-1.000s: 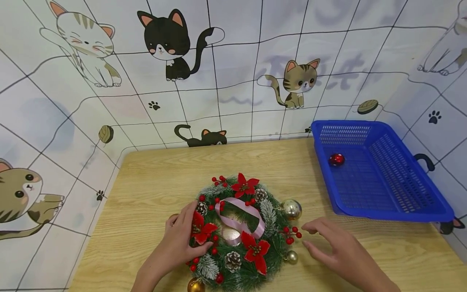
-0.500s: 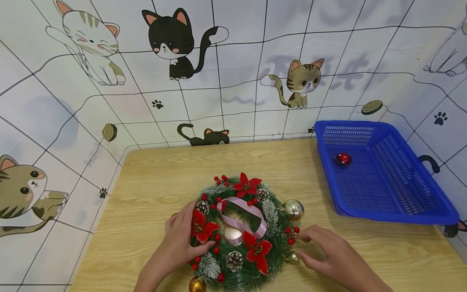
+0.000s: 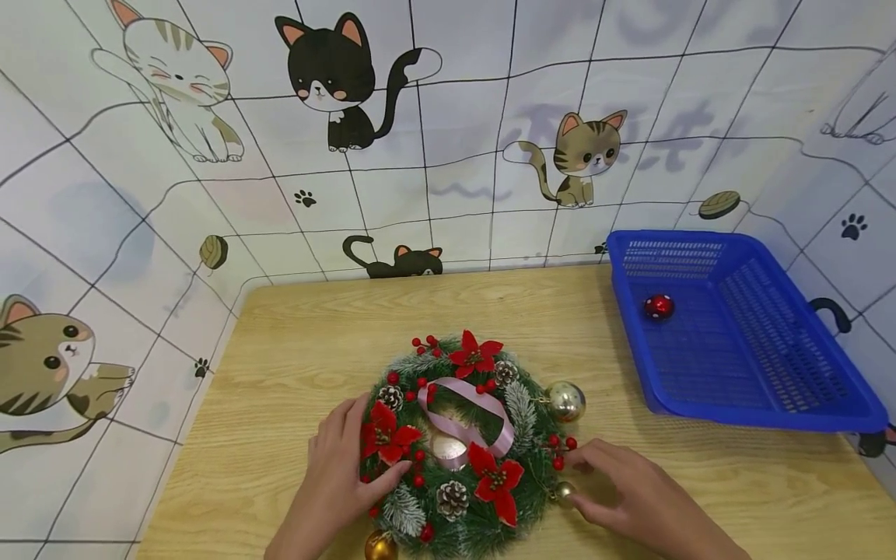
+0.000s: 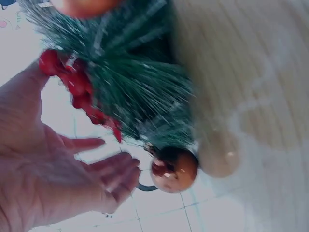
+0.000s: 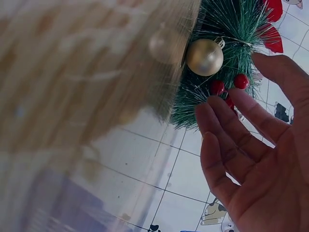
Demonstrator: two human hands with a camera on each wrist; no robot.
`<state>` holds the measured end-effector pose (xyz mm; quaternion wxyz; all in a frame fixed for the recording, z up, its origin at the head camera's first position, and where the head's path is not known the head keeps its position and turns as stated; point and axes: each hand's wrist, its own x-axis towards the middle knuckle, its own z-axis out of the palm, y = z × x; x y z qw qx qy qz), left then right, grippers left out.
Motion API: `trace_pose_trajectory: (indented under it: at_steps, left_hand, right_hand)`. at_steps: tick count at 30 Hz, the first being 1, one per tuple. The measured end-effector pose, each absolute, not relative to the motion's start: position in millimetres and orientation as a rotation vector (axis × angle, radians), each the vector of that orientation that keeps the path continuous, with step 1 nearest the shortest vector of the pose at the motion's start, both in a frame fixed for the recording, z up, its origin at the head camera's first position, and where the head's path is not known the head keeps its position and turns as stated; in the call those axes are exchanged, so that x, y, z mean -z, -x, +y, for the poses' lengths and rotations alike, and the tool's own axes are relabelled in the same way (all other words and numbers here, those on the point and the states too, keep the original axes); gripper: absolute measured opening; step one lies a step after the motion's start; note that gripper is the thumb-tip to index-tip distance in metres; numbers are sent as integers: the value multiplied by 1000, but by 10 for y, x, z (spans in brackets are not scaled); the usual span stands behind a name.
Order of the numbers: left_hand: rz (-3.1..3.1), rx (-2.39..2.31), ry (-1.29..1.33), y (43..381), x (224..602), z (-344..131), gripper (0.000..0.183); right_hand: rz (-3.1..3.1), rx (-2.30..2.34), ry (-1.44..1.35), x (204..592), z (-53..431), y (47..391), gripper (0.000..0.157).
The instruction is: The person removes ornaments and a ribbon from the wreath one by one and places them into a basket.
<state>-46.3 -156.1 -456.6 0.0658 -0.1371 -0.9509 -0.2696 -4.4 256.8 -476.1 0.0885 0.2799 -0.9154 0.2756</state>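
A green Christmas wreath (image 3: 526,498) with red poinsettias, pine cones and berries lies flat on the table. A pink ribbon (image 3: 465,386) loops across its middle, over a pale round thing (image 3: 448,447). My left hand (image 3: 336,470) is at the wreath's left side, fingers loosely spread; its thumb reaches the red berries (image 4: 76,84), and a copper ball (image 4: 175,169) hangs near its fingertips. My right hand (image 3: 633,486) is at the right edge, gently bent fingers by red berries (image 5: 218,88), thumb beside a small gold ball (image 5: 204,57). A larger gold ball (image 3: 565,400) sits above it.
A blue plastic basket (image 3: 756,416) stands at the back right with a red ball (image 3: 659,306) inside. The wooden table (image 3: 280,350) meets a cat-patterned wall covering (image 3: 462,140) behind and at the sides. An orange-gold ball (image 3: 380,546) is at the wreath's lower left.
My right hand has moved left, from apart to the wreath's right edge. The left hand's fingers have drawn slightly outward. The wreath stays in place; the head view has shifted a little.
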Motion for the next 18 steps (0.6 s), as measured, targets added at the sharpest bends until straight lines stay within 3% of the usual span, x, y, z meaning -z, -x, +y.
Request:
trace_pose_trajectory:
  at_steps: [6, 18]
  left_hand:
    - [-2873, 826, 290, 360, 4519, -1472, 102]
    - [-3110, 907, 11, 333, 4511, -1407, 121]
  right_hand:
    - [-2737, -823, -838, 4788, 2588, 28, 42]
    - [-2813, -854, -925, 4861, 2619, 72, 39]
